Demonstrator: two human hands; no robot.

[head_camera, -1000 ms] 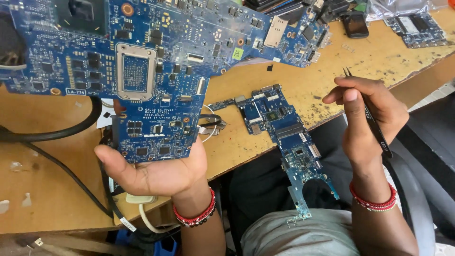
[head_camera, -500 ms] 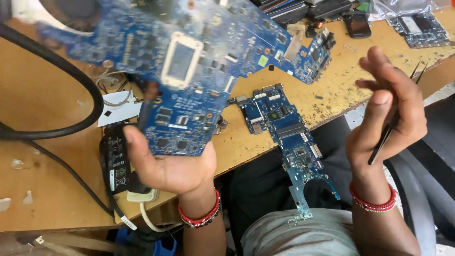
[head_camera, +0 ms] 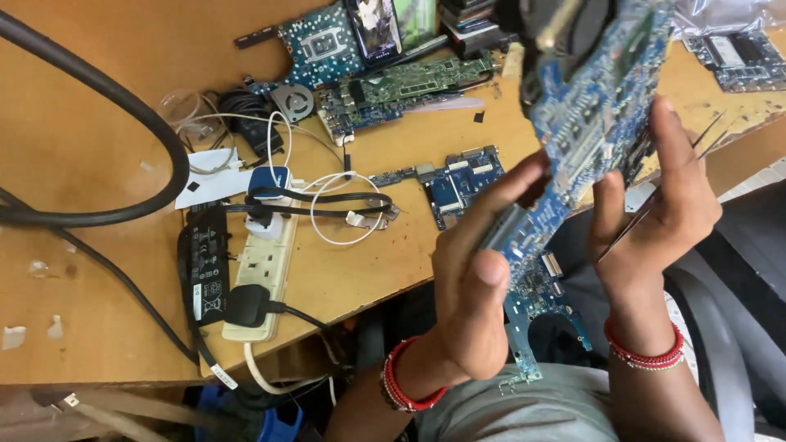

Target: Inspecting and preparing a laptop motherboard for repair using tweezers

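right now i'm holding a big blue circuit board (head_camera: 585, 123) up on edge between both hands, well above the desk (head_camera: 98, 270) and tilted away from me. my left hand (head_camera: 475, 303) is gripping its lower end, thumb curled over the near face and fingers wrapped shut around the connector edge. my right hand (head_camera: 655, 221) is pressing flat against the far side, fingers mostly straight, while also pinching a pair of thin tweezers (head_camera: 667, 192) against the palm — their tips are sticking out toward the desk edge.

a smaller blue board (head_camera: 460, 182) is lying on the desk just beyond my left hand, and a narrow blue board (head_camera: 536, 311) is hanging down over my lap. a white power strip (head_camera: 260, 274) with a black plug (head_camera: 250, 304) in it and a loop of white cable (head_camera: 344, 209) are sitting off to the left.

what worries me: the right hand is doing two jobs, so the tweezer tips could scrape across components or bridge pins as i'm turning the board. the grip is mostly on edges — a slip could drop the board onto the smaller board below. i'm also judging that bare fingers on the chips risk static.
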